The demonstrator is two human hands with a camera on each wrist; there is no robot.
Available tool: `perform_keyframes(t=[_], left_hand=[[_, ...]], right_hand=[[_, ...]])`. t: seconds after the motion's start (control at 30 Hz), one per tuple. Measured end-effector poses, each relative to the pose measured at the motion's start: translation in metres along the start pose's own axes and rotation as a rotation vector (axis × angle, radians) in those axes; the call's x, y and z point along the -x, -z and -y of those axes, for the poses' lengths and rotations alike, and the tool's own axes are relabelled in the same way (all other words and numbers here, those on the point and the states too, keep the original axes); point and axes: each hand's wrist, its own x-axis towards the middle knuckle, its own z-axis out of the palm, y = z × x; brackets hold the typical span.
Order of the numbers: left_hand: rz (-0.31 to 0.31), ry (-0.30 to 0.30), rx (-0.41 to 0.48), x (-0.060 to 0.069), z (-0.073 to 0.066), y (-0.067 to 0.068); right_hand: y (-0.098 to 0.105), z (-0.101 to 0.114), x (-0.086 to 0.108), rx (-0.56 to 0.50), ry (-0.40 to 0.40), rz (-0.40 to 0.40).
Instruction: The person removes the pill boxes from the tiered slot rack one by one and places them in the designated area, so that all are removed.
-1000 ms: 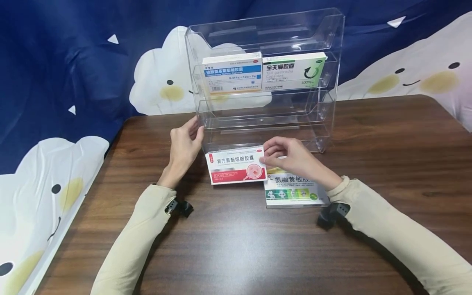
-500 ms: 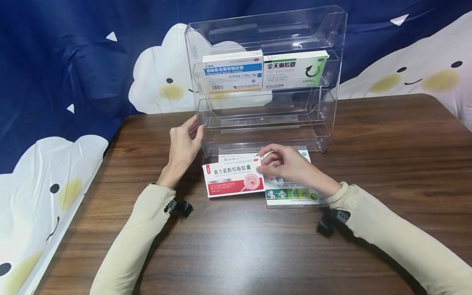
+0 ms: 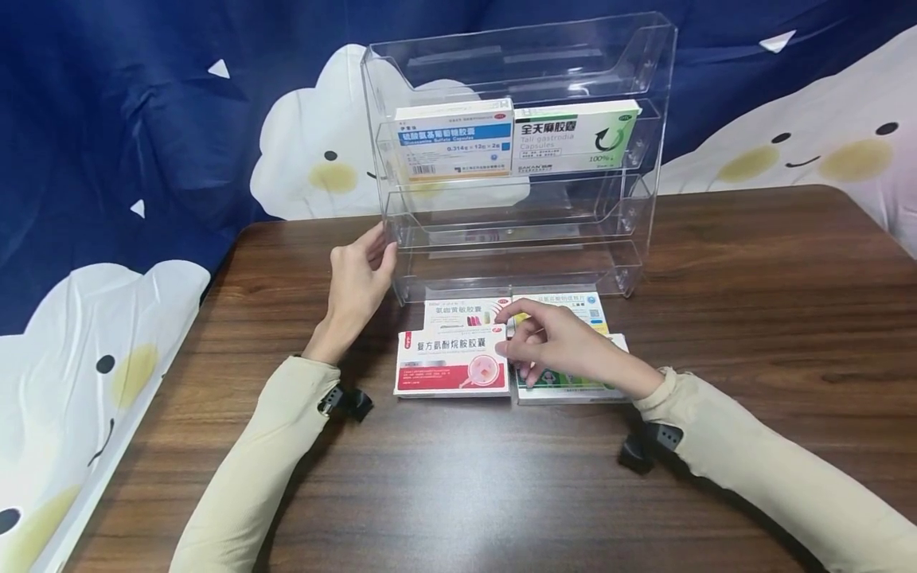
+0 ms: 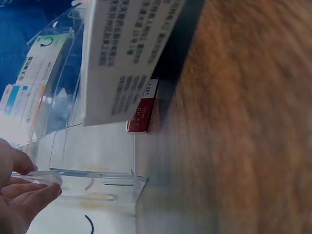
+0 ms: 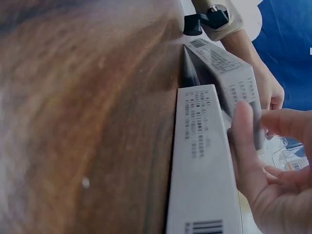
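Observation:
My left hand (image 3: 354,286) pinches the left side panel of the clear rack (image 3: 516,233); in the left wrist view its fingers (image 4: 41,197) lie on both sides of the clear edge. At the rack's front, my right hand (image 3: 566,342) holds the right end of a red-and-white box (image 3: 444,370) between thumb and fingers. This box leans back, its lower edge close to the table. In the right wrist view the thumb (image 5: 243,126) lies against the tilted box (image 5: 222,61), beside another box (image 5: 200,146). A white-and-green box (image 3: 573,394) lies partly under the right hand.
Behind the front boxes lie a white box (image 3: 454,310) and a white-and-yellow box (image 3: 587,306), near the rack's foot. A blue-and-white box (image 3: 454,143) and a green-and-white box (image 3: 573,143) stand on an upper tier. The wooden table (image 3: 444,493) extends around them.
My right hand has brought the red-and-white box down toward the person, uncovering the boxes behind it. The left hand has stayed on the rack's side.

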Motion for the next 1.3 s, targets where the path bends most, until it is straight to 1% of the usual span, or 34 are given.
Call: perform_keyframes(t=[0.1,0.13,0.23,0.3,0.33,0.4,0.5,0.6,0.7,0.83,1.1,1.3], left_hand=[[0.003,0.002,0.001,0.000,0.001,0.000],[0.004,0.001,-0.001,0.000,0.001,0.000],[0.005,0.001,0.006,0.000,0.001,0.000],[0.005,-0.002,0.010,0.000,0.001,0.000],[0.005,-0.004,0.011,0.000,0.001,0.000],[0.005,-0.005,0.013,0.000,0.000,0.001],[0.006,-0.003,0.013,0.000,0.000,0.001],[0.009,0.003,0.008,0.000,0.000,0.001],[0.012,0.008,0.011,0.001,0.000,0.001],[0.009,0.006,0.015,0.000,0.000,0.000],[0.010,0.003,0.012,0.001,-0.001,0.001],[0.005,0.002,0.015,0.000,-0.001,0.001]], right_hand=[[-0.001,0.000,0.000,0.101,0.043,-0.017],[-0.002,0.001,0.000,0.149,0.075,-0.031],[-0.006,0.005,0.001,0.350,0.226,-0.079],[-0.012,0.010,0.003,0.514,0.341,-0.096],[-0.016,0.012,0.004,0.597,0.400,-0.096],[-0.024,0.016,0.006,0.738,0.488,-0.064],[-0.036,0.019,0.007,0.896,0.570,-0.004],[-0.045,0.019,0.007,0.965,0.594,0.051],[-0.049,0.018,0.006,1.005,0.580,0.094],[-0.052,0.018,0.007,1.051,0.548,0.126],[-0.053,0.017,0.013,1.091,0.498,0.143],[-0.050,0.016,0.015,1.088,0.522,0.123]])
